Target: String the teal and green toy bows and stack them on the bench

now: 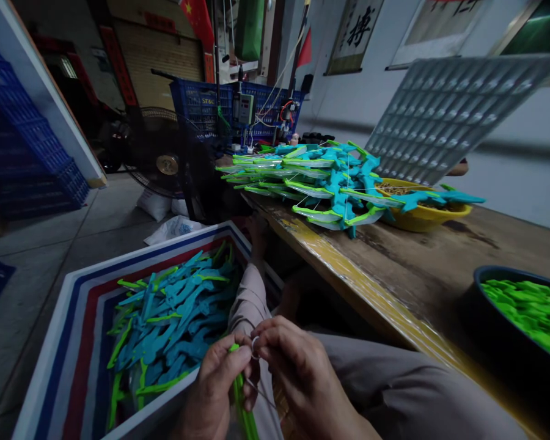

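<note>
My left hand (217, 382) is closed round a thin green plastic piece (242, 403) that stands up between my hands above my lap. My right hand (297, 366) pinches a small pale ring or string end (255, 346) at the top of that green piece. A thin string (261, 394) trails down from the pinch. Both hands touch at the fingertips.
A striped box (73, 342) of teal and green toy bows lies at my left knee. On the wooden table (417, 269) sit a pile of strung bows (321, 180), a yellow bowl (421, 217), a dark bowl of green pieces (527, 311) and a leaning grey tray (444, 116). A fan (165, 162) stands behind.
</note>
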